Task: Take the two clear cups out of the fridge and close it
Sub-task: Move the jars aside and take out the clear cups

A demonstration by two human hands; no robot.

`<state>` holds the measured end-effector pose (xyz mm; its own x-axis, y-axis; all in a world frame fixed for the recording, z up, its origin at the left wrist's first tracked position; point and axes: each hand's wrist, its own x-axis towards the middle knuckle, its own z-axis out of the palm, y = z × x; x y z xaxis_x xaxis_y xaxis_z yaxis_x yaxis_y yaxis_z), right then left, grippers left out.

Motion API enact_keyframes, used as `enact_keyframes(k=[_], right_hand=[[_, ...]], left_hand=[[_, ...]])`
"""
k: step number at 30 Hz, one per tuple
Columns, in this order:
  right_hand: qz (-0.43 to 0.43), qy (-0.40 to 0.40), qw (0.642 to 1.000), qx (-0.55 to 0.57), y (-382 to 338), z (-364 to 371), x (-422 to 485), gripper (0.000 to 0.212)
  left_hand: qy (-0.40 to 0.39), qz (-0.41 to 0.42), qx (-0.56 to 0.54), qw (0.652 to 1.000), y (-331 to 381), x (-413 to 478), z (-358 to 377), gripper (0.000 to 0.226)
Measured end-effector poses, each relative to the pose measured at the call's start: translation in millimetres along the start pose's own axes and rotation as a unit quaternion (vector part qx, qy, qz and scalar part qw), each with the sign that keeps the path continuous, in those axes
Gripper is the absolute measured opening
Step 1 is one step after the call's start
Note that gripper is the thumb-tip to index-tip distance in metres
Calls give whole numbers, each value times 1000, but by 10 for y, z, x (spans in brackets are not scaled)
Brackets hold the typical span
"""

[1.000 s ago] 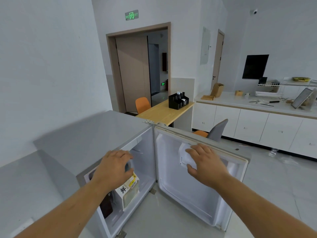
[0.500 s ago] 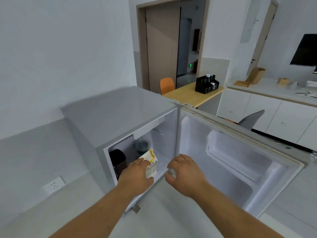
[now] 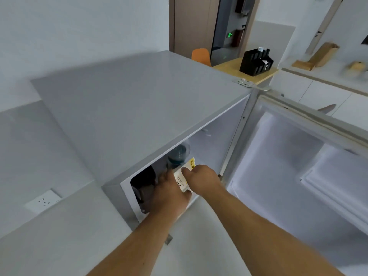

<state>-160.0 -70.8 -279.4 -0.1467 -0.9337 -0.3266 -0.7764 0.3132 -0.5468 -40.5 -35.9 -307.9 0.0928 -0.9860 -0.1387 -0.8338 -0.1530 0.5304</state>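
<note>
The small grey fridge stands open, its door swung out to the right. Deep inside stands a clear cup with something dark teal in it. A second clear cup is not visible. In front of the cup is a white carton with a yellow label. My left hand reaches into the opening and wraps the carton's left side, fingertips near the cup's base. My right hand is at the carton's right upper edge with curled fingers; its grip is hidden.
A black container fills the fridge's left side. Behind are a wooden table with a black organiser, an orange chair and white cabinets. A wall socket sits low on the left.
My view has moved closer and lower toward the fridge. My right hand left the door and came to the carton. My left hand pushed deeper in, toward the cup.
</note>
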Motion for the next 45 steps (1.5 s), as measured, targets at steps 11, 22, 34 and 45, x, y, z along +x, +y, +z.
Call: enact_keyframes(k=[11,22,34,45], right_hand=[[68,-48,987,135,15,354,299,23],[51,2,992,116,308,7,260,27],[-50,8,990,-131,452,-464,781,22],[-94,104,989,-44,349,-315,1227,9]], left_hand=[[2,19,-29,999,-123,12,99,49],[-105,-60,-222,967,-57,137,347,78],[-123,-90,-510,846,394,363,895,98],[-84,-108,-557,819,556,722,1110,103]])
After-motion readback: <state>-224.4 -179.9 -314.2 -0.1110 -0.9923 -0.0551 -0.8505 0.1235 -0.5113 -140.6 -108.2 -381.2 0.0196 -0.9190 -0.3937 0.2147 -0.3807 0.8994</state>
